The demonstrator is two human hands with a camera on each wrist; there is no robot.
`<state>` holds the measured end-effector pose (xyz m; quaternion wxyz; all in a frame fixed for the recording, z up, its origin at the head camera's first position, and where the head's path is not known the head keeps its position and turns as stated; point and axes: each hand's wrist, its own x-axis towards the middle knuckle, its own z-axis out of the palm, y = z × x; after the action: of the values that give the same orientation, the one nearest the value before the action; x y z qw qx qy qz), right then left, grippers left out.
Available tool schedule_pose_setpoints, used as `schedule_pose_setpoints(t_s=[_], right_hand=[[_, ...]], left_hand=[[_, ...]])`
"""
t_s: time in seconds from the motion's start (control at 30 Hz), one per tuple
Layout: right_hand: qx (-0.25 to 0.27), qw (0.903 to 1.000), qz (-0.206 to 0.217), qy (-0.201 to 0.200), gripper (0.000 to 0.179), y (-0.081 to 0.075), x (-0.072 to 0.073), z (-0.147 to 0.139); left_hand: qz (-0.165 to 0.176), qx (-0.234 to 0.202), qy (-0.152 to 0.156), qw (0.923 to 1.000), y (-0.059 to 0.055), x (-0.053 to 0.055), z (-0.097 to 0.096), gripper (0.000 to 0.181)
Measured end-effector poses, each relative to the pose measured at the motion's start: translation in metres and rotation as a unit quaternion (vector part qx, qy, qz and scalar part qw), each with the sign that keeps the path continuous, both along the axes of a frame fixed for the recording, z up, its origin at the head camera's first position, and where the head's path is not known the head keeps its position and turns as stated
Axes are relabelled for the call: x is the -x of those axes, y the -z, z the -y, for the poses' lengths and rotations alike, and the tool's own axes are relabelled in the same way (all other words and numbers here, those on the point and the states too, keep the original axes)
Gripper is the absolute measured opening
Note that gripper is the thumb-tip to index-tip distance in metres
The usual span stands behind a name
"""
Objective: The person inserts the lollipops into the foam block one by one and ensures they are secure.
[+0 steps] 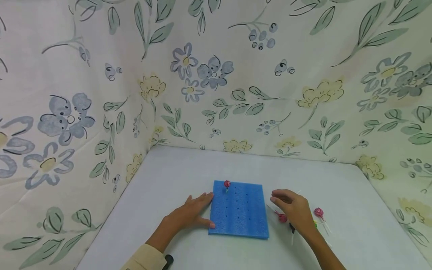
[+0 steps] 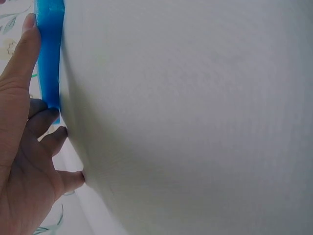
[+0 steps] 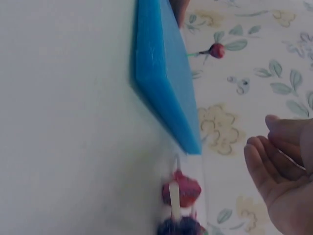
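A blue foam block (image 1: 238, 210) with rows of small holes lies flat on the table. One red-wrapped lollipop (image 1: 227, 183) stands upright in its far left part. My left hand (image 1: 189, 213) rests against the block's left edge, with the fingertips towards the far corner and the thumb near the front. My right hand (image 1: 294, 210) hovers right of the block, its fingers loosely bent and nothing visible between them. Close beneath it lie a red lollipop (image 1: 282, 217) and a dark-wrapped lollipop (image 1: 291, 227). The right wrist view also shows the loose red lollipop (image 3: 182, 191) near the block's corner.
Farther right on the white table (image 1: 182, 168) lies a pink lollipop (image 1: 318, 212), its white stick towards me. A green-yellow wrapper (image 1: 315, 224) is partly hidden behind my right wrist. Floral cloth (image 1: 236, 112) hangs behind the table and along its sides.
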<state>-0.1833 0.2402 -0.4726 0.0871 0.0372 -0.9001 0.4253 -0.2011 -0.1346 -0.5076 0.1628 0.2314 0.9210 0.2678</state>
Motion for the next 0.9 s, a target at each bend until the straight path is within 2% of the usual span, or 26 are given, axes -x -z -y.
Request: schedule_pose_setpoints(t_s=[0.2, 0.4, 0.67, 0.9], right_hand=[[-0.012, 0.9996, 0.0, 0.027, 0.032, -0.004, -0.009, -0.029], [-0.051, 0.9971, 0.001, 0.057, 0.033, -0.01, -0.02, -0.057], [-0.069, 0.9918, 0.024, 0.104, 0.034, -0.005, -0.026, -0.091], [-0.096, 0.986, 0.039, 0.13, 0.034, -0.002, -0.028, -0.112]], left_hand=[[0.006, -0.002, -0.002, 1.0, -0.002, 0.001, -0.002, 0.111], [0.006, -0.002, 0.0, 1.0, -0.003, 0.002, -0.003, 0.111], [0.003, -0.002, 0.001, 1.0, -0.004, 0.001, -0.003, 0.109], [0.009, -0.006, -0.003, 0.9999, -0.004, 0.0, 0.0, 0.109]])
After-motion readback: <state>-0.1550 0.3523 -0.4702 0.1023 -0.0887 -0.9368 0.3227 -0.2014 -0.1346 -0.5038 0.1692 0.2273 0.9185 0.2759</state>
